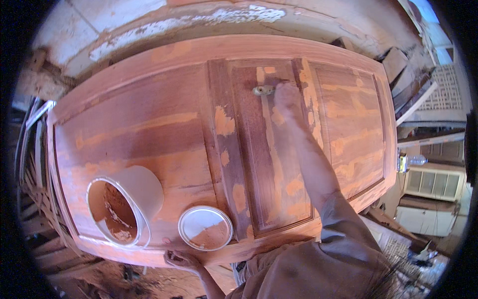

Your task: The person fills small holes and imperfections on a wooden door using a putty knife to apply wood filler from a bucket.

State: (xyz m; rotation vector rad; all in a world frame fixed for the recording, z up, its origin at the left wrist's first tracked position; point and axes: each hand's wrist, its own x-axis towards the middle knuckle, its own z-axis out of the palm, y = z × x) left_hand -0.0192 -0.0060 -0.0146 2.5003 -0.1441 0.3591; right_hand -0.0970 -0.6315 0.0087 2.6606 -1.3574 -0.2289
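Observation:
A reddish wooden door [149, 124] lies flat, its panels streaked with orange filler patches. My right hand [288, 97] reaches far across it and grips a small putty knife [263, 90], whose blade rests on the narrow middle panel. My left hand [180, 259] rests with curled fingers on the door's near edge, just below a round white lid [205, 227] smeared with orange filler. A white bucket [124, 204] lies tipped on its side left of the lid, its inside coated with the same orange paste.
A weathered slab with flaking white paint [189, 20] lies beyond the door. Stacked timber [413, 84] and white louvred panels [433, 184] stand at the right. Wood scraps and metal rods [35, 149] crowd the left side.

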